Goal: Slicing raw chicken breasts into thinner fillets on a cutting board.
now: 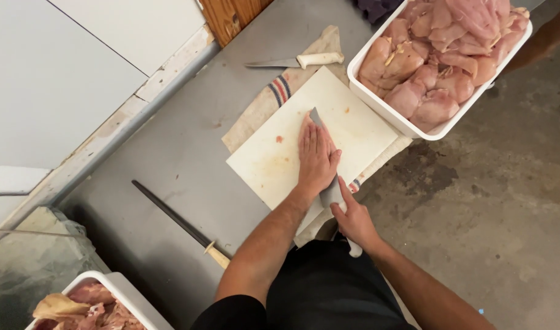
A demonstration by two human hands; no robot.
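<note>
Right now the left hand (316,156) lies flat and open over the knife (326,183) blade on the white cutting board (274,159), while the right hand (353,220) grips its handle at the board's near edge.

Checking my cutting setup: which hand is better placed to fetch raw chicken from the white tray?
Left, probably. The left hand lies flat and empty on the white cutting board, nearer the white tray; the right hand grips the knife.
</note>
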